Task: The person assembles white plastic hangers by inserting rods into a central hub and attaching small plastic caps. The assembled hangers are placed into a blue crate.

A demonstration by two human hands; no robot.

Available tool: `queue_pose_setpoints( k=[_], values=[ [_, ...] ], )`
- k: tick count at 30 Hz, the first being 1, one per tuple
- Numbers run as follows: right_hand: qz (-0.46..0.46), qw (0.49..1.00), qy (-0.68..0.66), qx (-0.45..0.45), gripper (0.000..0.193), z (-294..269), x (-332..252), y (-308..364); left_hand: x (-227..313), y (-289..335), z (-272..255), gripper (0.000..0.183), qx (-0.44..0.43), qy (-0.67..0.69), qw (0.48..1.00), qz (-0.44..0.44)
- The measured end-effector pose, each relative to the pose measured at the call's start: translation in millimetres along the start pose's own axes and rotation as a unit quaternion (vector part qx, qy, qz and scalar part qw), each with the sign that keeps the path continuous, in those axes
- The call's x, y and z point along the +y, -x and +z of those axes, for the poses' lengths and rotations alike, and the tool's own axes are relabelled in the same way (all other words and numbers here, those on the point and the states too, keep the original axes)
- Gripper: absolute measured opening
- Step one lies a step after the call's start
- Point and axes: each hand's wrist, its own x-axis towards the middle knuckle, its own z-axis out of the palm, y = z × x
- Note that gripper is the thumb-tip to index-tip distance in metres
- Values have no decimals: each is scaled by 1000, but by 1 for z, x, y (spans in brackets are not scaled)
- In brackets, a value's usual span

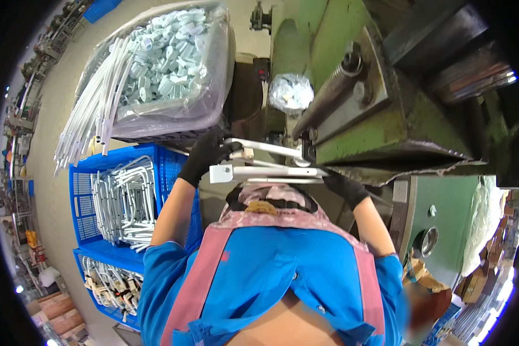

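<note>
the left hand (pixel 210 154) could pass forward between lined bin (pixel 173 119) and green machine (pixel 380 144), which blocks the right hand (pixel 345 187).

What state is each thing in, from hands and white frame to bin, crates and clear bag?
Left hand: gloved, closed on the white frame.
Right hand: gloved, at the frame's right end, grip partly hidden.
White frame: held before the apron.
Plastic-lined bin: heaped with pale fittings.
Upper blue crate: loaded with bent tubes.
Lower blue crate: holding mixed parts.
Clear bag: holding pale pieces.
</note>
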Motion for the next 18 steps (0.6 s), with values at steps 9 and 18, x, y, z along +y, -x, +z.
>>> queue_pose_setpoints(
  k=[9,18],
  values=[
    [-21,995,-96,3,25,-61,-32,-20,24,0,-15,27,-39,34,998,20],
    [-234,853,461,70,30,-66,-18,-23,108,-48,-4,41,-152,-65,942,291]
  ],
)
